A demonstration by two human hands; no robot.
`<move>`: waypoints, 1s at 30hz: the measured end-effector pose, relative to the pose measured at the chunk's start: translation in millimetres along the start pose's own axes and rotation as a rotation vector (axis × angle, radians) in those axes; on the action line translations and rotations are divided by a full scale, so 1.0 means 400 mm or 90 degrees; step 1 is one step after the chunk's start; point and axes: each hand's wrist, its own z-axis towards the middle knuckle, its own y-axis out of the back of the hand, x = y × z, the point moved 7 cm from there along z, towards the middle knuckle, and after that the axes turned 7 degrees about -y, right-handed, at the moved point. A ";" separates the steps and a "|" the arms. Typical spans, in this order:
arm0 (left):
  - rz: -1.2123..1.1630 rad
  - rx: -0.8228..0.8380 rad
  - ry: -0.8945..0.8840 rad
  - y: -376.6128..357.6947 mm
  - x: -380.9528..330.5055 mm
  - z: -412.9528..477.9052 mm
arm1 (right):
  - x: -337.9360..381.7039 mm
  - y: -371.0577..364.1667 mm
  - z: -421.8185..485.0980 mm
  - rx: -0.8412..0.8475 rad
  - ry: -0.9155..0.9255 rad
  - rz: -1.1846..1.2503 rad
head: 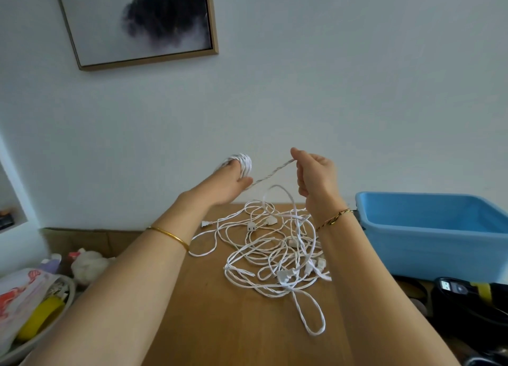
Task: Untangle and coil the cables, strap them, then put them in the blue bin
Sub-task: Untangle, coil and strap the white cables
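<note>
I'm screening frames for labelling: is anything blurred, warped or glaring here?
Head view: soft, even light, no glare; wide-angle warp tilts the framed picture and bows the blue bin; the cable strand between left hand and right hand looks slightly smeared.

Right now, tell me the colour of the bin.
The bin is light blue, seen best in the head view.

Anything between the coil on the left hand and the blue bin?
Only the right hand, which pinches the strand running from the coil on the left hand and sits between it and the blue bin. The bin's top is open. The tangle lies on the table.
</note>
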 end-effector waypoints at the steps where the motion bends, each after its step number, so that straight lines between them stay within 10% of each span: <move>1: -0.027 0.027 0.006 -0.004 -0.010 -0.004 | 0.003 0.004 0.004 -0.009 0.004 0.005; 12: -0.512 0.216 0.063 -0.010 -0.091 -0.068 | 0.032 -0.008 0.027 -0.001 0.040 -0.125; 21: -1.171 0.286 0.001 0.045 -0.152 -0.049 | -0.042 -0.073 0.003 0.209 -0.055 -0.168; 30: -1.336 -0.194 0.082 0.085 -0.086 -0.002 | -0.036 -0.110 -0.043 0.386 -0.105 -0.275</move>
